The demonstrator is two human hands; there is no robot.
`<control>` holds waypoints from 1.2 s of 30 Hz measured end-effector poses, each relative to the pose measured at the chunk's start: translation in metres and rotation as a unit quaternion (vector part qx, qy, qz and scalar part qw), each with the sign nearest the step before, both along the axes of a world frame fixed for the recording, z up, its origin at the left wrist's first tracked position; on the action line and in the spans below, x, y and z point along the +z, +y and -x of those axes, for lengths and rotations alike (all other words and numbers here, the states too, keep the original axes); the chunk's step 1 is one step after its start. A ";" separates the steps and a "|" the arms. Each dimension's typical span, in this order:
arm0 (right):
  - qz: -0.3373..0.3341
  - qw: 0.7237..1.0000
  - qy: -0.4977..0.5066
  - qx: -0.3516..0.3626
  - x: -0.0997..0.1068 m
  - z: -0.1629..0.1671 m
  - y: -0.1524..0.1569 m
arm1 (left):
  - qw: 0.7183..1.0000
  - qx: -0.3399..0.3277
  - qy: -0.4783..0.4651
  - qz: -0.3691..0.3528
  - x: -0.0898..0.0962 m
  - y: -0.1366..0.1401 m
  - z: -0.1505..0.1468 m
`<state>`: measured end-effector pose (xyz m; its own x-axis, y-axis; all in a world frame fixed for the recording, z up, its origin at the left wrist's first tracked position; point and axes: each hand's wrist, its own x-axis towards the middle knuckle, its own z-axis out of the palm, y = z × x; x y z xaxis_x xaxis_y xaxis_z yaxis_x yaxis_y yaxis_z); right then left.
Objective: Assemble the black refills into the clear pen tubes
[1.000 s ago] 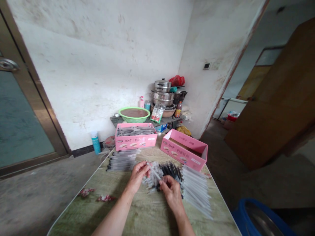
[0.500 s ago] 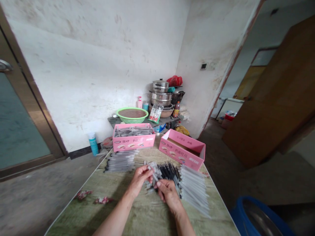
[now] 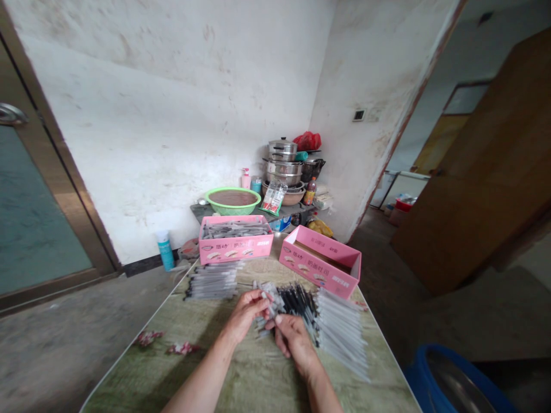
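Left hand [image 3: 246, 314], right hand [image 3: 294, 339]: each grip pinched on translucent pen barrel [image 3: 272, 308], held over tabletop [image 3: 258, 376]. Barrel likely light, stiff, somewhat slippery; best taken near ends.

The single view is taken from the wearer's head, above the near side of the desk [image 3: 258, 381], facing forward and down toward a stained wall [image 3: 185, 109] and its corner. The left hand [image 3: 245, 314] and right hand [image 3: 295, 339] sit close, low in the centre. The field is wide, reaching a glass-panelled door [image 3: 41, 212] at left and a wooden door [image 3: 482, 195] at right.
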<state>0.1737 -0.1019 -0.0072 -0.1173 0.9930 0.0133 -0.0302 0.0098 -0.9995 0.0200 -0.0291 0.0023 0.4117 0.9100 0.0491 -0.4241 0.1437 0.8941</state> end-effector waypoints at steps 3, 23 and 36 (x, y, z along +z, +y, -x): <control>-0.002 1.000 0.004 0.010 -0.001 -0.002 0.001 | 1.000 0.007 -0.002 -0.012 -0.001 -0.001 -0.001; 0.015 1.000 -0.016 0.004 0.002 0.002 0.000 | 1.000 0.025 0.017 0.004 -0.003 0.004 -0.001; -0.101 0.975 -0.176 -0.089 0.007 0.015 -0.003 | 0.998 0.063 0.025 0.007 -0.005 0.008 0.002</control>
